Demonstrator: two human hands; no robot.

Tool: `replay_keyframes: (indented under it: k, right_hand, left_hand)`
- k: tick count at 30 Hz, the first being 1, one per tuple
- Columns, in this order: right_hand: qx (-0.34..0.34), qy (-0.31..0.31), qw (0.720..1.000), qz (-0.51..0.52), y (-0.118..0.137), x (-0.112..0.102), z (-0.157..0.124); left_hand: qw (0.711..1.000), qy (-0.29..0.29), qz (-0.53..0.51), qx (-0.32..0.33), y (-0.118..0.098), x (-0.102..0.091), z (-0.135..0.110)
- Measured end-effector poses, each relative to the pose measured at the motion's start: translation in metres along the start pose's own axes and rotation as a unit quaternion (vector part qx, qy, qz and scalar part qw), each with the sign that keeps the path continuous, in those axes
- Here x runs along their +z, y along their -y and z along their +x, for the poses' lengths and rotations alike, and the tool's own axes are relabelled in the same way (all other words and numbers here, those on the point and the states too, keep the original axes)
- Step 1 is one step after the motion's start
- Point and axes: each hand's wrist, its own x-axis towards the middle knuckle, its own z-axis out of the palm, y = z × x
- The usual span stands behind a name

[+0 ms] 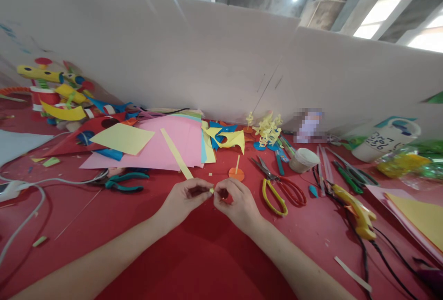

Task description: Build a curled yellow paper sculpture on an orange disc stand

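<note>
Close together above the red table [194, 263], my left hand [187, 201] and my right hand [238, 203] meet at the fingertips. Both pinch a small pale yellow paper piece [212, 190], mostly covered by the fingers. A pale yellow paper strip [175, 150] runs across pink sheets [145, 145] down to behind my left hand; whether it touches the hand I cannot tell. Just beyond my right hand is an orange paper disc [236, 174] with a short yellow stick [237, 164] upright on it. Scissors [273, 177] with one yellow and one red handle lie open to the right.
Teal-handled pliers [126, 182] and a white cable [44, 198] lie left. A yellow glue gun [356, 210], a white jar [304, 160] and a labelled white container [375, 143] are right. Yellow curled paper pieces [268, 129] stand before the white partition [207, 60].
</note>
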Motion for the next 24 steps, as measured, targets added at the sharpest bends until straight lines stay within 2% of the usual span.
replay_keyframes:
  k: [5,12,24]
  right_hand:
    - [-0.001,0.006,1.000,-0.003,0.0003,-0.0001,-0.0001]
    - [0.021,0.012,0.999,0.041,-0.0017,0.0019,0.0001]
    - [0.002,0.023,0.999,0.024,-0.0038,0.0016,-0.0017]
  left_hand:
    - [1.000,0.015,-0.014,-0.004,0.0004,0.0012,-0.0003]
    - [0.998,-0.027,-0.034,-0.036,0.0010,-0.0007,0.0014]
    - [0.993,-0.026,-0.087,-0.079,-0.0040,0.0021,0.0013]
